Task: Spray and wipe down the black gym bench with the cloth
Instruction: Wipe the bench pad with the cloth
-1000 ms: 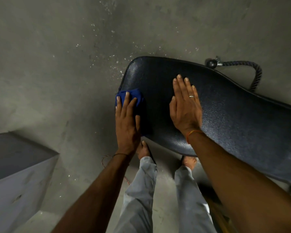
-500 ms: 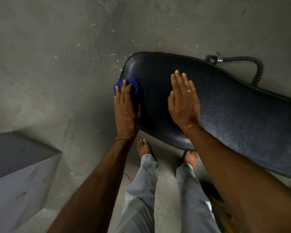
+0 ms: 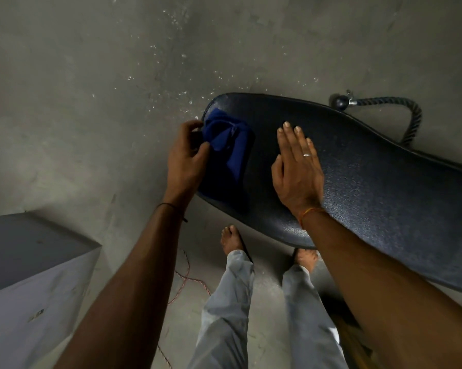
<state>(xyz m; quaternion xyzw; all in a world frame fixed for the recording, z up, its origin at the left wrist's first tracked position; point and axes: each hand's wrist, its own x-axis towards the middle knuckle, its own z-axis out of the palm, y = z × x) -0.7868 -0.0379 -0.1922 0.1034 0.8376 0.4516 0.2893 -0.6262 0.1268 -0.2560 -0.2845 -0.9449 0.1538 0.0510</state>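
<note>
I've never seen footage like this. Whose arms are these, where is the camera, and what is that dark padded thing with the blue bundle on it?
No machine here: a person wears one wide-angle camera on the head, looking down, so you see their own arms, legs and feet. The dark padded thing is a black gym bench standing on a concrete floor. The left hand grips a bunched blue cloth at the bench's end, for wiping. The right hand lies flat and open on the pad, holding nothing. Behind the bench lies a rope handle, and a grey box sits at lower left. No spray bottle is in view.
</note>
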